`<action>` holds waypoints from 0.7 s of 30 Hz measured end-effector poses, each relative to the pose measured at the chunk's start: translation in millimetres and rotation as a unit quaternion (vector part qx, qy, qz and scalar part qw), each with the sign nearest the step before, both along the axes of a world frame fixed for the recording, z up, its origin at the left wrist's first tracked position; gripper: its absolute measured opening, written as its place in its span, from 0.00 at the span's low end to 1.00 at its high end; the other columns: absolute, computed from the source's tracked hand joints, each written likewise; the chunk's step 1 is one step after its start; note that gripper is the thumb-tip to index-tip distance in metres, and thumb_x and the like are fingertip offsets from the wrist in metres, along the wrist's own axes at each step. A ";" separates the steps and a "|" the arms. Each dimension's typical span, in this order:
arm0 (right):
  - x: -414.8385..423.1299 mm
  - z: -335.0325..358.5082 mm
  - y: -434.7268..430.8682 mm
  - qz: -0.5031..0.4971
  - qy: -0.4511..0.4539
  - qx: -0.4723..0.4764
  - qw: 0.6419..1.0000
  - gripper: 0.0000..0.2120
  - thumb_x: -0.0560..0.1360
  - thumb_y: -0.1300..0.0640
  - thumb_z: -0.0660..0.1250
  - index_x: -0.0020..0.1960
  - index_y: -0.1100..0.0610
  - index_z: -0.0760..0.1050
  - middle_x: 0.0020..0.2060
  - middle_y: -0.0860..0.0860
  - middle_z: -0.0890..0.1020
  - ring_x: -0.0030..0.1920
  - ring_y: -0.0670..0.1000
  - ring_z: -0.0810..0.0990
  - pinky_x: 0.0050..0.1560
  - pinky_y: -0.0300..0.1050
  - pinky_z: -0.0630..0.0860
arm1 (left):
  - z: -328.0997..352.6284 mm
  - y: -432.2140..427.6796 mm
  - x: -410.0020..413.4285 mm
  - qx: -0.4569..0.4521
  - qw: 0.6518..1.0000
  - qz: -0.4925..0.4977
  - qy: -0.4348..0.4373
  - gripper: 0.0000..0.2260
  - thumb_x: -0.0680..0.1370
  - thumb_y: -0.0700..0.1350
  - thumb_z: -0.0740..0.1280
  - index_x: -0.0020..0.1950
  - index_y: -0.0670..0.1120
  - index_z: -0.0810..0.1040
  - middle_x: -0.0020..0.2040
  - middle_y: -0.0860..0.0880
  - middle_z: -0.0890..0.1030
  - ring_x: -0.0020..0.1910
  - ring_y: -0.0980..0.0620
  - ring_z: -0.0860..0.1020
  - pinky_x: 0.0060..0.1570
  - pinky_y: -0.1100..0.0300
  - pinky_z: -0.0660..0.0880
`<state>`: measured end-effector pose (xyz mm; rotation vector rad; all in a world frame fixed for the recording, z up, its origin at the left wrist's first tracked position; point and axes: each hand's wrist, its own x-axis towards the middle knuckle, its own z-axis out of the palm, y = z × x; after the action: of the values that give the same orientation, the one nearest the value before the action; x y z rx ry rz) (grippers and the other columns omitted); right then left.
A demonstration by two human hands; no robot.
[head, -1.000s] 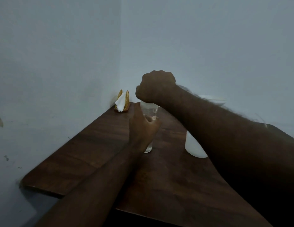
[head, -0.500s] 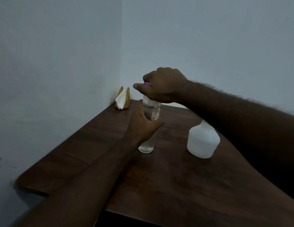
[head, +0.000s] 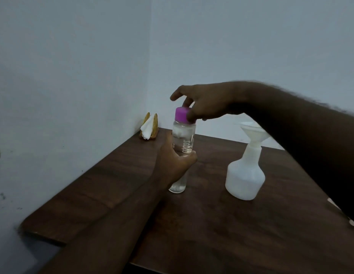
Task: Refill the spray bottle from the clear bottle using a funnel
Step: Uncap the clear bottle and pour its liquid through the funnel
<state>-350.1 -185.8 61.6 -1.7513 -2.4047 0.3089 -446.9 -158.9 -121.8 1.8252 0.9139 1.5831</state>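
Observation:
A clear bottle (head: 183, 139) with a purple cap (head: 183, 115) stands upright on the dark wooden table (head: 211, 224). My left hand (head: 175, 165) is wrapped around the bottle's middle. My right hand (head: 203, 104) hovers at the cap, with the thumb and a finger touching its right side and the other fingers spread. To the right stands the white spray bottle (head: 245, 177) without its spray head, and a white funnel (head: 253, 133) sits in its neck.
A small wooden napkin holder (head: 149, 126) with a white napkin stands in the far corner against the walls. Two walls close the table at the left and back. The table's near-left edge (head: 43, 237) drops off.
My right hand has gone from a closed grip over the cap to loose, spread fingers, so the purple cap now shows. My right forearm has lifted, uncovering the spray bottle and funnel.

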 end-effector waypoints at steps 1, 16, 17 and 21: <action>2.9 0.8 -0.6 -0.008 -0.002 0.017 1.000 0.27 0.77 0.53 0.68 0.74 0.48 0.64 0.59 0.50 0.76 0.56 0.53 0.78 0.56 0.49 0.78 | 0.9 -1.6 0.2 -0.004 1.000 -0.006 -0.001 0.26 0.71 0.37 0.73 0.49 0.62 0.62 0.41 0.63 0.72 0.39 0.77 0.74 0.36 0.79 0.71; 2.4 -1.7 -6.2 -0.009 -0.080 0.081 0.993 0.30 0.75 0.38 0.66 0.72 0.50 0.68 0.66 0.51 0.75 0.64 0.52 0.73 0.53 0.41 0.69 | 2.1 -8.9 1.6 0.006 1.000 0.005 -0.022 0.26 0.71 0.36 0.73 0.49 0.61 0.62 0.43 0.65 0.71 0.41 0.80 0.73 0.38 0.81 0.68; 1.8 -5.2 -4.3 -0.032 -0.118 0.117 0.986 0.33 0.73 0.30 0.61 0.67 0.53 0.73 0.61 0.52 0.77 0.60 0.52 0.76 0.51 0.44 0.70 | 2.7 -9.7 1.5 0.008 1.000 0.001 -0.024 0.26 0.71 0.36 0.73 0.49 0.61 0.63 0.43 0.65 0.71 0.41 0.79 0.73 0.38 0.81 0.68; -3.0 -14.9 3.8 -0.047 -0.101 0.183 0.977 0.34 0.76 0.30 0.54 0.41 0.62 0.75 0.35 0.54 0.78 0.40 0.52 0.77 0.36 0.43 0.69 | 3.6 -11.8 2.1 0.006 1.000 0.007 -0.024 0.27 0.71 0.35 0.73 0.53 0.59 0.62 0.43 0.65 0.71 0.42 0.80 0.73 0.38 0.82 0.68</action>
<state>-353.1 -182.0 46.7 -1.7819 -2.3062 -0.3195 -444.8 -170.7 -118.1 1.7857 0.8989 1.6359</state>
